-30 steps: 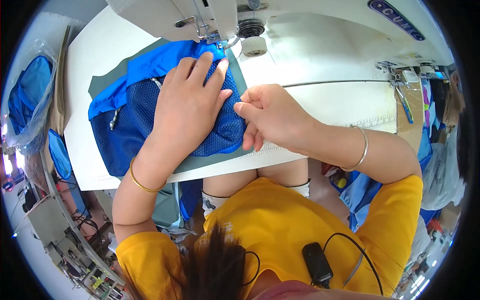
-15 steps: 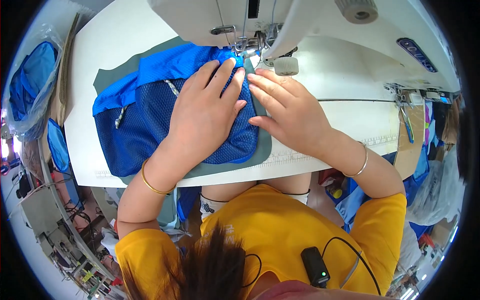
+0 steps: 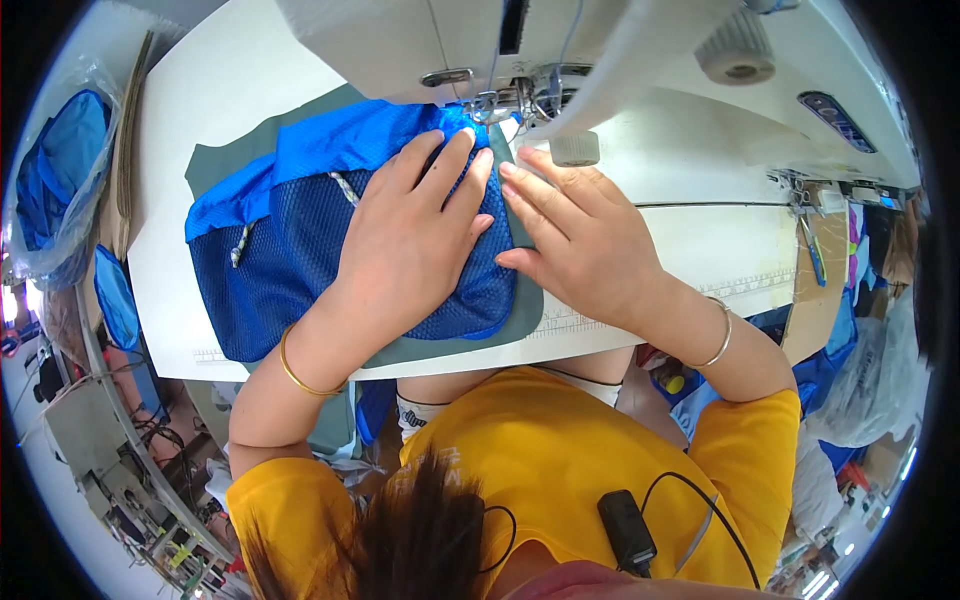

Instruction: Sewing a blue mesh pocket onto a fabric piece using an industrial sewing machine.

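Observation:
A blue fabric piece with a dark blue mesh pocket (image 3: 275,265) lies over a larger grey-green fabric panel (image 3: 375,352) on the white sewing table. My left hand (image 3: 410,225) rests flat on the mesh, fingers spread, their tips close to the presser foot (image 3: 483,108) of the sewing machine (image 3: 640,60). Stretched fingers of my right hand (image 3: 580,215) press along the right edge of the two layers, nothing gripped. Two short pale cords (image 3: 241,245) hang from the pocket's upper band. The stitching point itself is partly hidden.
A printed ruler scale (image 3: 580,322) runs along the table's front edge. To the right, thread snips (image 3: 812,250) hang beside cardboard. A clear plastic bag of blue pieces (image 3: 65,170) hangs at left; another plastic bag (image 3: 870,390) is at right.
The view has tilted slightly, so the machine head sits differently in it. Both hands keep nearly the same place on the fabric, the right fingertips a little lower.

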### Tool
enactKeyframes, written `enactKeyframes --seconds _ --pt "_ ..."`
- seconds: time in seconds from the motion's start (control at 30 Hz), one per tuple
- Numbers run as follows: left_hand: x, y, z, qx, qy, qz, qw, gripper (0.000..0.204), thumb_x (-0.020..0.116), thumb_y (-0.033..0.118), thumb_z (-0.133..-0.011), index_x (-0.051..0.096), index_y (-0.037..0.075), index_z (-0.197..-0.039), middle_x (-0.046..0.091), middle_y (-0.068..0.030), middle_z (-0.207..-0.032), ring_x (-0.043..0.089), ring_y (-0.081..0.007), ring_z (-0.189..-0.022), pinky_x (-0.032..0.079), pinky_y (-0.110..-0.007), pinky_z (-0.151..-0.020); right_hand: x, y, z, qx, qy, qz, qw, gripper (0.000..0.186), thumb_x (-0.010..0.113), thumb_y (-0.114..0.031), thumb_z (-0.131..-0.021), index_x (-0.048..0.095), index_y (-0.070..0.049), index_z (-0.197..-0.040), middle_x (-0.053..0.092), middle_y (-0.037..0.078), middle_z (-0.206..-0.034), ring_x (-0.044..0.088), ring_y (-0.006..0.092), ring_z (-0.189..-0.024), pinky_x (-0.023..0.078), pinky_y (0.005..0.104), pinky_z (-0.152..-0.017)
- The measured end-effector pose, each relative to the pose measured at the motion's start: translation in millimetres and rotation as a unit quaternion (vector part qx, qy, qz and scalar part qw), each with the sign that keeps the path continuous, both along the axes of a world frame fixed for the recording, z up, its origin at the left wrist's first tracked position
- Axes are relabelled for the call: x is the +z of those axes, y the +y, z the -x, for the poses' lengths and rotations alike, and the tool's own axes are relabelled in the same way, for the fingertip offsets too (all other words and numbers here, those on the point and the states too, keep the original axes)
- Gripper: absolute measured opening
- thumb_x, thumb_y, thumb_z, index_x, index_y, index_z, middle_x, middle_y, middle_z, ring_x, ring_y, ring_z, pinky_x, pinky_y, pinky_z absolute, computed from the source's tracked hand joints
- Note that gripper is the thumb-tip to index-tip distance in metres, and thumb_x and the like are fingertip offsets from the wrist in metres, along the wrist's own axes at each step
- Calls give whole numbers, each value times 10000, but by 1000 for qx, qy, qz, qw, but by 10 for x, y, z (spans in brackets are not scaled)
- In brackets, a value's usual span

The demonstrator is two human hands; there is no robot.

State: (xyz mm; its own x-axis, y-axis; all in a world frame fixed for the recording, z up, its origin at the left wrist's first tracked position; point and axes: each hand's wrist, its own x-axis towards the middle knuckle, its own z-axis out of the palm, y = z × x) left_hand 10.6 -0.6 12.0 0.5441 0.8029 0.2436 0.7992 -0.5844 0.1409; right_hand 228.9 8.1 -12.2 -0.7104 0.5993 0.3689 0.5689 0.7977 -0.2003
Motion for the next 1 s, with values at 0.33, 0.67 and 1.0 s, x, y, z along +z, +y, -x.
enactKeyframes --seconds 0.33,0.67,1.0 --pt "-20 84 54 -17 -16 7 1000 483 731 204 -864 630 -4 -1288 587 -171 -1344 536 -349 -1261 471 -435 -1048 -4 28 35 -10 2 -29 1000 569 747 -391 -835 689 65 -1170 656 161 -1257 576 320 -1249 434 467 -1127" --pt "1 74 49 -11 11 -4 1000 464 718 194 -880 629 -28 -1277 596 -167 -1309 538 -337 -1257 471 -428 -1041 -27 37 37 -2 6 -28 1000 555 716 -403 -863 696 67 -1158 659 168 -1266 572 318 -1261 430 472 -1122" --pt "-33 100 28 -10 -12 -16 1000 456 721 188 -872 636 -47 -1254 611 -164 -1279 553 -322 -1246 472 -421 -1049 -16 69 -1 9 3 -31 999 559 704 -392 -883 683 76 -1189 659 169 -1273 572 303 -1255 420 442 -1126"
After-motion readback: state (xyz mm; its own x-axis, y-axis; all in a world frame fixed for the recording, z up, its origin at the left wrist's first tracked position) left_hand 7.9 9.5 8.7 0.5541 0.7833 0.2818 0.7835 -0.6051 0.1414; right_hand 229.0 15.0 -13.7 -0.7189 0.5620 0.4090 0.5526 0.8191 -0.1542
